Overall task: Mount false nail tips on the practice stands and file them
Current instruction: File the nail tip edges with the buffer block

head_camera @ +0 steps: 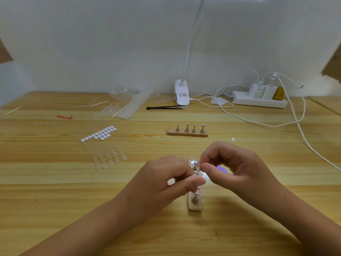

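Observation:
A small wooden base [195, 206] with metal practice stands lies lengthwise in front of me; one stand [194, 200] shows near its front end. My left hand [171, 179] pinches a metal stand [196, 169] over the base. My right hand [228, 163] pinches something small at the top of that stand; a white adhesive pad [193, 162] shows just behind. Whether a nail tip sits between the fingers is hidden. A second wooden base [187, 133] with several bare metal stands lies farther back.
A sheet of white adhesive pads [99, 133] and a strip of clear nail tips [110, 159] lie to the left. Behind them are a pile of clear tip strips [125, 106], a red band [64, 117], a clip lamp [181, 95], a power strip [260, 100] and trailing white cables [302, 137].

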Motion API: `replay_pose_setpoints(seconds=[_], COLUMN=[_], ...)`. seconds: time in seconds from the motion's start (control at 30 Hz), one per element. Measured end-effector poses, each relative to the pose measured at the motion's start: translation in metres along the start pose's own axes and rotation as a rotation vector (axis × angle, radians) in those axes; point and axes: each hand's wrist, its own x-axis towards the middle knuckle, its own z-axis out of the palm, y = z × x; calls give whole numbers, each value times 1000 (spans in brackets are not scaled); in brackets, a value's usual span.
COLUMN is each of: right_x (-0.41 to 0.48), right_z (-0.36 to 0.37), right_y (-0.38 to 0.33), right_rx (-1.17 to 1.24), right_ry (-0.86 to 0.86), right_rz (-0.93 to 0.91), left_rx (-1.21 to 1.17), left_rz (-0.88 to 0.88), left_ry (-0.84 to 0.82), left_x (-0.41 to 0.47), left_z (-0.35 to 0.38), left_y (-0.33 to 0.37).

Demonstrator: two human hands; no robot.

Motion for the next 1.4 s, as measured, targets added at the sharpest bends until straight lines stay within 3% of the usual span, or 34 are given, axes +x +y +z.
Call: replay_pose_setpoints(seconds=[0.23, 0.5, 0.77, 0.87, 0.97, 1.07, 1.17, 1.4], right_x=[3, 3, 8, 10, 12, 11, 11, 8], right_z=[-6, -5, -5, -20, -40, -52, -51, -21], right_y=[-4, -4, 3, 8, 22, 40, 44, 17], right_rx=[312, 398, 592, 336, -376, -799, -792, -548], right_ry=[-40, -82, 65, 162, 289, 196, 195, 131], right_rz=[162, 265, 401, 302, 117, 193, 210, -8], left_rx=[7, 37, -48, -92, -146, -298, -391, -389], left_rz=[-53, -29, -50, -89, -143, -231, -291, -397], left_ry=[16, 71, 83, 85, 109, 145, 150, 94], left_x=[-1, 2, 2, 2, 2, 2, 3, 3], left_z=[1, -3, -2, -2, -3, -4, -6, -5], left_y=[-4, -3, -6, -8, -8, -7, -7, -11])
